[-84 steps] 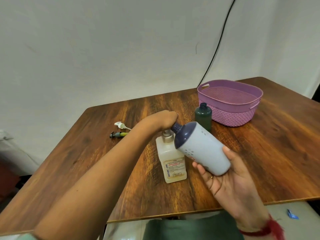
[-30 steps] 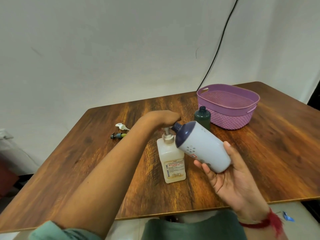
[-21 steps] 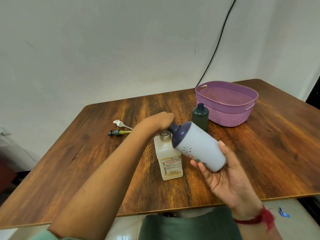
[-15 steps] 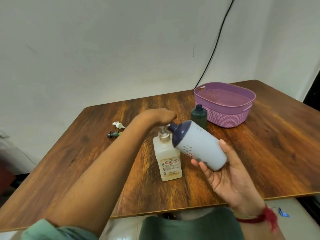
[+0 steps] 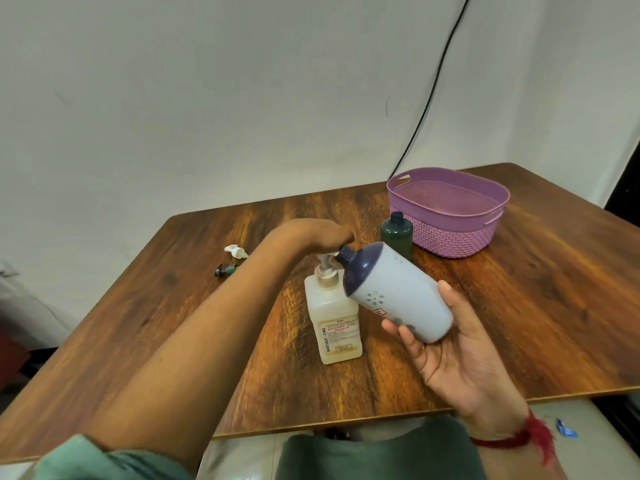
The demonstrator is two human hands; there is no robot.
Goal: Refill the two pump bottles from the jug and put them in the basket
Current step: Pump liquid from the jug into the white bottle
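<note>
The right hand (image 5: 453, 351) cradles a pale lavender-grey plastic bottle with a dark navy domed shoulder (image 5: 394, 292), fingers curled under its base and the thumb lying along its far side; the bottle is tilted, its open narrow neck pointing up and toward the left hand. The left hand (image 5: 322, 235) reaches in from the near left with its fingers bent down over the white pump head (image 5: 325, 263) of a translucent rectangular jug with a printed cream label (image 5: 334, 327), which stands upright on the wood-grain tabletop (image 5: 519, 323) directly below that hand; the pump stem shows raised above the jug's collar, and the lavender bottle's neck sits right at the pump's spout, just under the left fingers. How tightly the left fingers press cannot be told, since the hand is seen from behind. Just beyond the right hand's bottle stands a small dark green plastic bottle with a bare neck (image 5: 396, 235), upright and just beside the near wall of a purple woven-pattern plastic basket with cut-out handles (image 5: 485, 233), which lies farther out from the right hand. Out past the left forearm, well apart from the jug, two loose pump tops lie on the table: a white one (image 5: 234, 251) and, nearer the forearm, a dark one with a yellow-green tube (image 5: 225, 270).
</note>
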